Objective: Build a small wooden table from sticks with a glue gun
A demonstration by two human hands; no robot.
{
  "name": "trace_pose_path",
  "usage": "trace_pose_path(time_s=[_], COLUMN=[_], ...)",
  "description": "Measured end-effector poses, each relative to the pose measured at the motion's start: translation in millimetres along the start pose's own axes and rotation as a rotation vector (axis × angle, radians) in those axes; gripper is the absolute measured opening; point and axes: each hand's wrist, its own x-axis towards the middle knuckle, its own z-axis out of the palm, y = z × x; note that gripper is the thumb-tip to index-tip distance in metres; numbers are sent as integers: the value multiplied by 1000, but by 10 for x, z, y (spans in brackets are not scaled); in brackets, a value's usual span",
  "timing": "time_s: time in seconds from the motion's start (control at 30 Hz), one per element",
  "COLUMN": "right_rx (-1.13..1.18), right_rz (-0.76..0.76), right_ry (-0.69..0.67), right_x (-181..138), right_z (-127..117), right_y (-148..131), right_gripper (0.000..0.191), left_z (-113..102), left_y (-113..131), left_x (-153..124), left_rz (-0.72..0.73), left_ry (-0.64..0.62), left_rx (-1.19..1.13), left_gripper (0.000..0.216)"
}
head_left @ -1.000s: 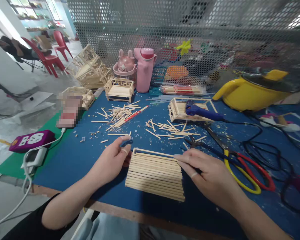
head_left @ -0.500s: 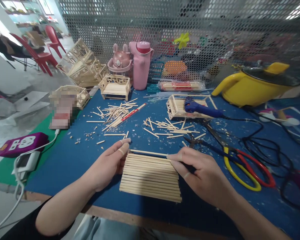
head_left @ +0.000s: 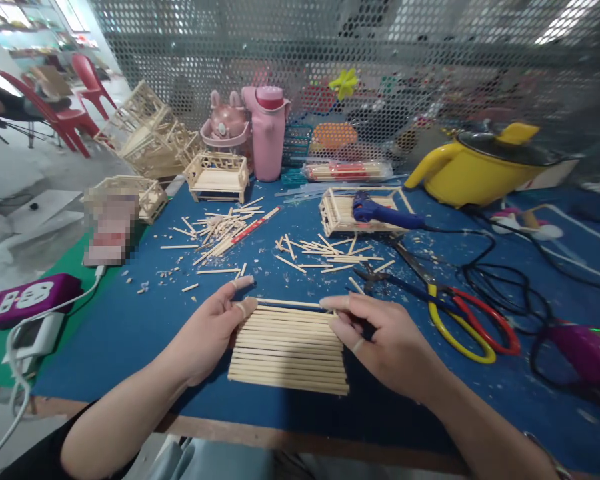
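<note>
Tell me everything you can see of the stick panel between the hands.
The stick panel is a flat, roughly rectangular raft of thin, pale wooden sticks laid side by side, their ends slightly uneven. It lies flat on the blue table near the front edge. The farthest stick sits slightly apart from the rest. Fingers of the left hand press against its left end; fingers of the right hand touch its far right corner.

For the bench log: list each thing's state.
Flat panel of pale wooden sticks: lying flat, between both hands.
Left hand: fingers at its left edge.
Right hand: fingertips at its right edge.
Yellow pot: lid on.
Pink plastic bottle: upright, capped.
Blue glue gun: lying on a stick frame.
</note>
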Motion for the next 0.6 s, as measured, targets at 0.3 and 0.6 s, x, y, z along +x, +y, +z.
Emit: trace_pose_path(time_s=[0.3,0.6], right_rx=[480,401], right_rz=[393,364], right_ry=[-19,-14], right_x=[-2,41], right_z=[7,53], right_y=[46,44], right_gripper=[10,15], left_z=[44,36], left_y=[20,39], left_x=[-30,-40], left_rz=[-47,-84], left_ry=[47,57], left_rx=[-11,-35], left_gripper=[58,52])
